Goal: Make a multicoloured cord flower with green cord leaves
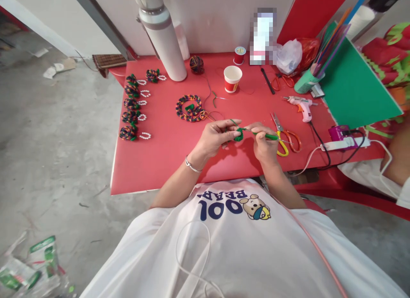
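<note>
My left hand [218, 138] pinches a small green crochet piece [238, 135], with a strand of green yarn running over the fingers. In my right hand [265, 143] is a crochet hook [268, 136] with a green handle, its tip at the green piece. Just beyond my left hand lies a multicoloured crocheted strip [188, 108], curled into a loop, with yarn trailing from it. A needle [221, 98] with a short green thread rests behind it. Scissors [282, 138] with yellow and orange handles lie beside my right hand.
Several multicoloured crocheted roses with beaded loops [128, 116] line the left edge. A white flask [163, 42], yarn ball [196, 64], paper cup [232, 79] and thread spool [239, 55] stand behind. At right are a pink glue gun [303, 106], power strip [344, 143] and green board [355, 84].
</note>
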The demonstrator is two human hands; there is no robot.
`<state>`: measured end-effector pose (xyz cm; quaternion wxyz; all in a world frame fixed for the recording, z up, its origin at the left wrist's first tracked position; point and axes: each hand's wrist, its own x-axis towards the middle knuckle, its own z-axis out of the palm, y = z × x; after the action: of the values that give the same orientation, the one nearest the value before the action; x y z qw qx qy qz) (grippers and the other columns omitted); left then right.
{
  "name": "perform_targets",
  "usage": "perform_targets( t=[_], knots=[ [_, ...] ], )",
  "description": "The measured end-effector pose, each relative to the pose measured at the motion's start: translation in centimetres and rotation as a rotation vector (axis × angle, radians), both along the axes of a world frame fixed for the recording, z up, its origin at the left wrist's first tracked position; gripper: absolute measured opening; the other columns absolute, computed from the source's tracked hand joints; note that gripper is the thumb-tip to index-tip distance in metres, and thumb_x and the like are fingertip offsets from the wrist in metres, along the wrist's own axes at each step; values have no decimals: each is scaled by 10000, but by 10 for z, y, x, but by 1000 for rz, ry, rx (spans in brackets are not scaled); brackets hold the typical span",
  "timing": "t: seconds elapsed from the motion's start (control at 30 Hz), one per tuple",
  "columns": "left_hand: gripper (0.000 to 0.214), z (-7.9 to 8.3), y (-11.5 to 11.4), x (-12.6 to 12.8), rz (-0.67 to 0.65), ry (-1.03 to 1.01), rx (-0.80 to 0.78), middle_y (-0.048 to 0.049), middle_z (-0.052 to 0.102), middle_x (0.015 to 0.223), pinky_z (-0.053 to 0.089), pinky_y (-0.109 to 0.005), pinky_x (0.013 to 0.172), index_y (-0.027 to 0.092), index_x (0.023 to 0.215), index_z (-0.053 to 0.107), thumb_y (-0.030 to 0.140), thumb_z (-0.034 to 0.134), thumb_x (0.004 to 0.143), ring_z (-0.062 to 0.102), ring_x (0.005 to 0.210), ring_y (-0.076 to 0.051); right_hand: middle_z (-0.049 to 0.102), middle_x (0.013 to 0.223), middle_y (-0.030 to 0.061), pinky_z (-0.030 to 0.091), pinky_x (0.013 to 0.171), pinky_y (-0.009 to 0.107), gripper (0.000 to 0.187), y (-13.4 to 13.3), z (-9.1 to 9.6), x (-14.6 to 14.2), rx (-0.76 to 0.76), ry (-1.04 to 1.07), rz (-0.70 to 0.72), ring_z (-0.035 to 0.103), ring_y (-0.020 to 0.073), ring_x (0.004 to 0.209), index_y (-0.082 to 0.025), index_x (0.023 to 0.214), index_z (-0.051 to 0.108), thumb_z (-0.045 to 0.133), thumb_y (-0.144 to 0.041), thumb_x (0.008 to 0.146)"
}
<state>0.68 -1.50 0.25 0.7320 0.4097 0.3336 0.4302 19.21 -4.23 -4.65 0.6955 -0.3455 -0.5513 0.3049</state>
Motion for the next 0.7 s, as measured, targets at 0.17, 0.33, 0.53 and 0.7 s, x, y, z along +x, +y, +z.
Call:
perform_targets(
  t=[0.17, 0.33, 0.53, 0.7],
  knots=[
    [453, 2, 0, 0, 45, 18, -16, -28, 745, 745, 430, -201, 466, 146, 997, 848, 265, 998, 586, 606, 563, -90, 823, 924, -9, 644, 904, 433, 309, -1, 3, -3, -37, 42, -25, 792, 220, 923, -316, 895, 785, 746, -619, 944],
    [412, 4, 1, 0, 68, 34, -13, -20, 741, 734, 444, -204, 488, 143, 958, 842, 247, 982, 585, 604, 556, -86, 827, 916, -10, 671, 866, 402, 369, -2, 4, -5, -121, 158, -22, 803, 202, 866, -291, 874, 756, 776, -658, 899],
    [448, 4, -3, 6, 31, 43, -12, -23, 748, 745, 447, -199, 498, 136, 995, 831, 267, 983, 595, 611, 568, -88, 837, 993, 4, 664, 950, 382, 399, -2, -10, -14, -163, 157, -64, 819, 203, 971, -274, 902, 733, 768, -672, 897],
    [450, 4, -2, 5, 44, 69, 1, -30, 749, 733, 440, -208, 493, 143, 1005, 831, 280, 980, 604, 612, 567, -97, 828, 969, 18, 678, 868, 375, 428, -1, -13, -12, -150, 102, -48, 818, 200, 894, -274, 940, 703, 679, -701, 950]
  ],
)
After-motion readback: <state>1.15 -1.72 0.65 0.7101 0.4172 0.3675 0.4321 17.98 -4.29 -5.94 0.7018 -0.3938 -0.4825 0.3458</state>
